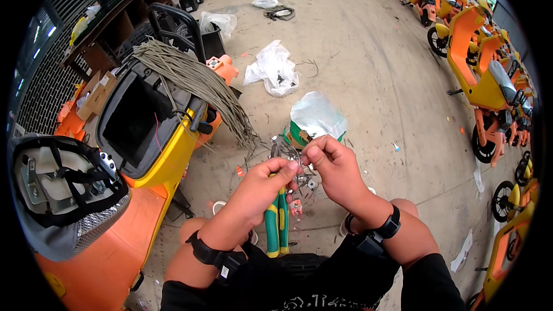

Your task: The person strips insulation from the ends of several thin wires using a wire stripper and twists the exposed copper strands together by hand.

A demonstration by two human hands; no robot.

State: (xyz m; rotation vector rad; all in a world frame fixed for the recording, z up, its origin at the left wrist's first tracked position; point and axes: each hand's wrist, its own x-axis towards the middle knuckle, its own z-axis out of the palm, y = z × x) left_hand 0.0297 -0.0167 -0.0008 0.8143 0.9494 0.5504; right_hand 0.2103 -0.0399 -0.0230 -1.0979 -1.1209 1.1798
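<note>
Pliers with green and yellow handles (277, 229) run under my left hand (262, 189), their grey head (276, 147) showing beyond it. My left fingers are closed around them, with thumb and forefinger pinched together. Close on the right, my right hand (333, 166) is pinched too, on a thin wire-like strand (299, 155) spanning the small gap to my left fingertips. What the strand is exactly is too small to tell. Below the hands, small metal parts (311, 184) and an orange-red piece (296, 207) lie on the floor.
At left stands a yellow and orange scooter (173, 155) with an open dark box and a bundle of grey-green cables (196, 75) draped over it. A seat (69, 196) lies upturned there. Ahead are a plastic-lined bag (318, 116) and white plastic (273, 69). Scooters (478, 80) line the right.
</note>
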